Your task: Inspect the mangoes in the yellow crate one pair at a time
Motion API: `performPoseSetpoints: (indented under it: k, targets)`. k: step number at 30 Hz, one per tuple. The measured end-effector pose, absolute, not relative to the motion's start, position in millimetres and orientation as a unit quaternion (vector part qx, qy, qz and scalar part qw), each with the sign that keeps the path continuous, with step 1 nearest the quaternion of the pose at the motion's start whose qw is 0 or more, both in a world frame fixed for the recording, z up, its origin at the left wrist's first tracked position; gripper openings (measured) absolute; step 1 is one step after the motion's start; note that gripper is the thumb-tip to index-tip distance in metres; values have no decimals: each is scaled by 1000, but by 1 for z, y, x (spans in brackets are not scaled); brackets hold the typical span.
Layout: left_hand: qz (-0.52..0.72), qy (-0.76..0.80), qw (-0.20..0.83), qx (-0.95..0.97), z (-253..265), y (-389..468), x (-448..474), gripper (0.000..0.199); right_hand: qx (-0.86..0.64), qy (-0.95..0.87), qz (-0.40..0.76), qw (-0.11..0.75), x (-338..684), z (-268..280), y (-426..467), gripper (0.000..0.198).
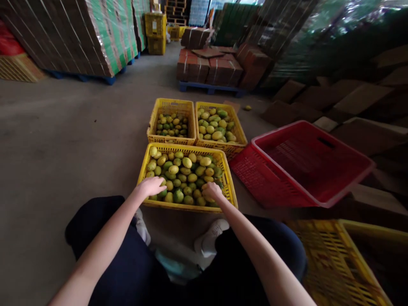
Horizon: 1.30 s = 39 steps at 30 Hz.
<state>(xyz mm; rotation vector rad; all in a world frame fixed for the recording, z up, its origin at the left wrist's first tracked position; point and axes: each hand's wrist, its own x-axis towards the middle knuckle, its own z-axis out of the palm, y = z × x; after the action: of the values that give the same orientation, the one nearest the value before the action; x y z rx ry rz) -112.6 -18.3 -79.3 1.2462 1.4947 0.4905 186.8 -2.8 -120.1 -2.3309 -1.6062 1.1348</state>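
Note:
Just in front of me a yellow crate (230,187) is filled with lemons (174,169), some yellow and others green. My left hand (152,187) reaches over the crate's near left part, fingers stretched out against the lemons there. It looks open, though some fingertips are hard to make out. At the near right part of the same crate, my right hand (212,191) is curled down with its fingers closed around a lemon, mostly hidden by the hand.
Behind stand a half-filled yellow crate (153,123) and a fuller one (239,129). A tilted red crate (255,174) is on the right, above another yellow crate (325,250). Flattened cardboard (360,100) lies beyond. Wrapped pallet stacks (111,38) and bundled cardboard (223,70) stand farther back.

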Motion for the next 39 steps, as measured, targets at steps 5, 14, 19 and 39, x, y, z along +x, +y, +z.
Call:
performPoseSetpoints:
  k: [5,14,19,39]
  targets:
    - [263,562,679,392,-64,-24,-74,36,-720,-559,401,95,165,-63,12,23]
    - [478,434,755,-119,-48,-43,-40,38,-606,-646,386,260,127,-6,0,27]
    - [527,402,734,-145,-35,-29,-57,33,-686,-617,352,156,153,-56,11,21]
    - [692,323,636,-112,-5,5,-135,42,-732,-628,264,19,111,-153,108,63]
